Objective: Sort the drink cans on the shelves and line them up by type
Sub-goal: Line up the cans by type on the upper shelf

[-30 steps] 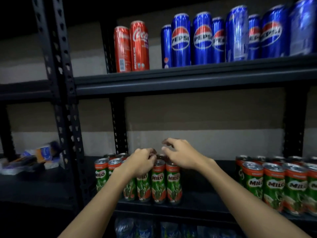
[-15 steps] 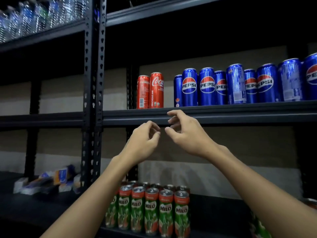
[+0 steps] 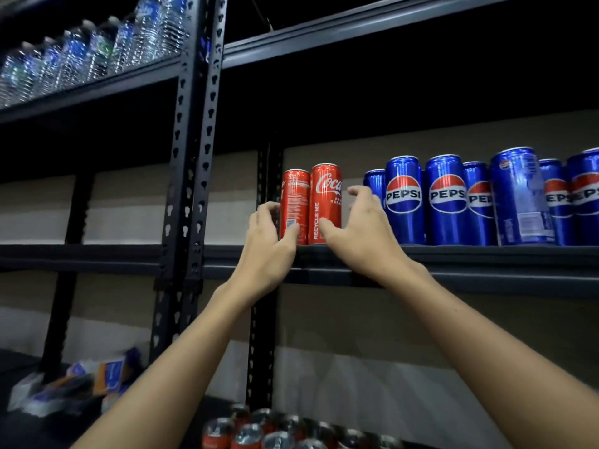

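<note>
Hands up from the Milo cans [image 3: 278,432] to the Coca-Cola pair [image 3: 311,205]: my left hand [image 3: 270,244] and right hand [image 3: 359,234], fingers spread, bracket it ungripped; squaring beside the Pepsi row [image 3: 486,202] seems next.

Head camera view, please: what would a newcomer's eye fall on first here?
Probably the two red Coca-Cola cans upright and side by side on the middle shelf, with the left hand and right hand closing in from either side, fingers spread. Next, the row of blue Pepsi cans just to their right on the same shelf. Clear water bottles glint on the top shelf at upper left.
</note>
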